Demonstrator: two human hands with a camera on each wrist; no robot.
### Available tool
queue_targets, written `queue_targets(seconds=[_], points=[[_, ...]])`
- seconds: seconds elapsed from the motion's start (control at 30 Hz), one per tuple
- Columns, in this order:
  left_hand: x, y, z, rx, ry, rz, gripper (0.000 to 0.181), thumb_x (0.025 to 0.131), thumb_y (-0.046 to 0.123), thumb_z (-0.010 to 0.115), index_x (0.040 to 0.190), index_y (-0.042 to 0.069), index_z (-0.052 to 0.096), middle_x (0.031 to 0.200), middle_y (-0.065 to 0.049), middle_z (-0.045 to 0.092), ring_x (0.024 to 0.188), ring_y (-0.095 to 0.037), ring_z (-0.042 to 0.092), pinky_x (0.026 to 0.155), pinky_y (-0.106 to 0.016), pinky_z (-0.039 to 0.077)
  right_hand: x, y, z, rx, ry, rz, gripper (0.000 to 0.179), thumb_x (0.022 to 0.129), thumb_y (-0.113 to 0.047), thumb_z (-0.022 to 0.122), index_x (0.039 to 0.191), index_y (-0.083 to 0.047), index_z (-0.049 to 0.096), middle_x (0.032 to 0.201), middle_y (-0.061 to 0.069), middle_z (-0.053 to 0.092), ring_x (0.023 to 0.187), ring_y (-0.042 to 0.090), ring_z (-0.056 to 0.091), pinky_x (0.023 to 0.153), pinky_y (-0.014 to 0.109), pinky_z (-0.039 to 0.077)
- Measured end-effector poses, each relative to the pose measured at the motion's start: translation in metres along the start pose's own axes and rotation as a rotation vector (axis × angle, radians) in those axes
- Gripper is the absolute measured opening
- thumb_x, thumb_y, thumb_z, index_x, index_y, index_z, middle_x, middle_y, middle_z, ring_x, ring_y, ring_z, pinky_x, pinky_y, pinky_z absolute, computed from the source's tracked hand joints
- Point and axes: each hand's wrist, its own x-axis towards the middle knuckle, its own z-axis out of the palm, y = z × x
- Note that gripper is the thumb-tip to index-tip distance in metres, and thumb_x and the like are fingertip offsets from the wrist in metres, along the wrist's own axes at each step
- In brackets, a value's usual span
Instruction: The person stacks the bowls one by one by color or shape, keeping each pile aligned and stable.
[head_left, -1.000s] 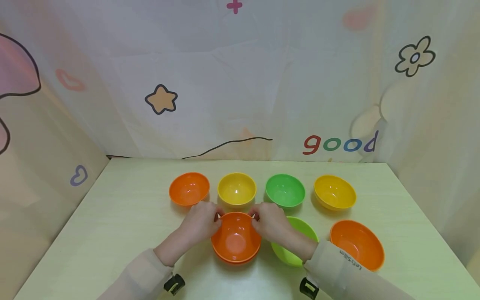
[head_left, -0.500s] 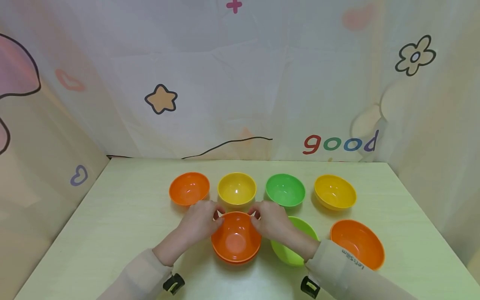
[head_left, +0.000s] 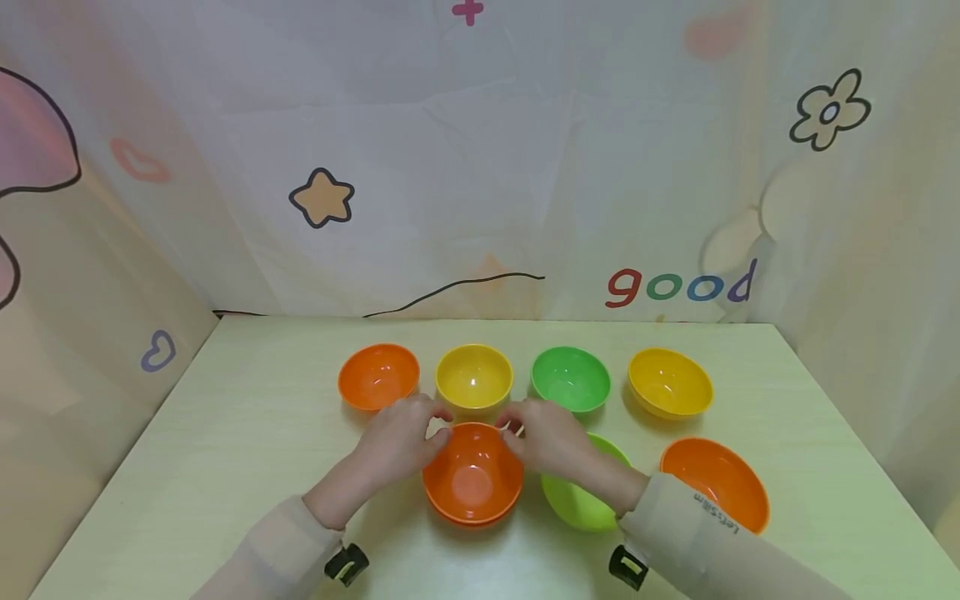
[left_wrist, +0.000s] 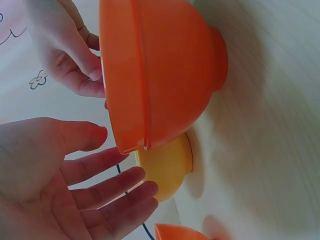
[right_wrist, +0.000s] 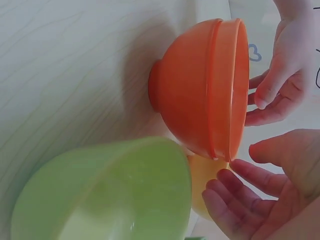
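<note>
Two orange bowls stand nested at the front middle of the table. The upper orange bowl [head_left: 472, 467] sits inside the lower orange bowl [left_wrist: 180, 75], so only a rim band of the upper one shows from the side. At the stack's far left rim is my left hand [head_left: 399, 440], thumb and fingers spread apart; its index fingertip is right at the rim in the left wrist view. My right hand [head_left: 549, 437] mirrors it at the far right rim, thumb lifted off the bowl, fingers loosely extended. Behind the stack stands a yellow bowl [head_left: 474, 375].
An orange bowl [head_left: 375, 375], a green bowl [head_left: 570, 379] and another yellow bowl [head_left: 670, 383] share the back row. A lime green bowl [head_left: 577, 504] lies partly under my right forearm. Another orange bowl [head_left: 720, 483] stands at the right, partly behind the sleeve.
Both hands have loosened from the rim of the upper orange bowl, thumbs parting from the fingers, and shifted slightly up and away. The nested bowls stay in place.
</note>
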Motion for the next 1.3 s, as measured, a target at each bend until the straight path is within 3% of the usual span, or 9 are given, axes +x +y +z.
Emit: queue_targets(seconds=[0.23, 0.4, 0.6, 0.77, 1.3], points=[[0.001, 0.001, -0.002, -0.013, -0.007, 0.019, 0.027, 0.084, 0.021, 0.065, 0.109, 0.012, 0.067, 0.102, -0.007, 0.065, 0.063, -0.014, 0.05, 0.049, -0.022, 0.043, -0.001, 0.004, -0.006, -0.024, 0.01, -0.072, 0.013, 0.084, -0.013, 0.061, 0.094, -0.009, 0.068, 0.083, 0.0, 0.066, 0.073, 0.012, 0.057, 0.064, 0.026, 0.048], [0.0, 0.002, -0.004, -0.002, -0.003, 0.029, 0.029, 0.084, 0.022, 0.064, 0.111, 0.011, 0.066, 0.109, -0.008, 0.065, 0.067, -0.015, 0.05, 0.049, -0.022, 0.043, -0.002, 0.009, -0.011, -0.038, -0.027, -0.105, 0.02, 0.085, -0.016, 0.062, 0.102, -0.009, 0.067, 0.093, 0.001, 0.066, 0.084, 0.016, 0.058, 0.073, 0.03, 0.05], [0.002, 0.005, -0.004, 0.024, 0.018, 0.04, 0.031, 0.084, 0.023, 0.065, 0.113, 0.012, 0.065, 0.114, -0.006, 0.063, 0.086, -0.018, 0.059, 0.064, -0.026, 0.052, -0.004, 0.018, -0.019, -0.065, -0.025, -0.131, 0.022, 0.085, -0.016, 0.063, 0.105, -0.007, 0.065, 0.101, 0.005, 0.065, 0.092, 0.021, 0.059, 0.078, 0.034, 0.05], [0.002, 0.009, -0.005, 0.051, 0.043, 0.062, 0.031, 0.084, 0.023, 0.065, 0.113, 0.013, 0.065, 0.114, -0.004, 0.064, 0.1, -0.021, 0.06, 0.075, -0.033, 0.053, -0.008, 0.027, -0.028, -0.111, 0.023, -0.127, 0.019, 0.084, -0.015, 0.064, 0.102, -0.009, 0.066, 0.099, 0.006, 0.065, 0.091, 0.023, 0.06, 0.077, 0.035, 0.051], [0.003, 0.015, -0.004, 0.03, 0.06, 0.071, 0.028, 0.083, 0.021, 0.066, 0.11, 0.013, 0.065, 0.109, -0.005, 0.064, 0.091, -0.02, 0.061, 0.072, -0.032, 0.053, -0.025, 0.058, -0.042, -0.185, 0.091, -0.066, 0.015, 0.081, -0.014, 0.066, 0.095, -0.008, 0.067, 0.088, 0.004, 0.063, 0.078, 0.019, 0.06, 0.065, 0.027, 0.049]])
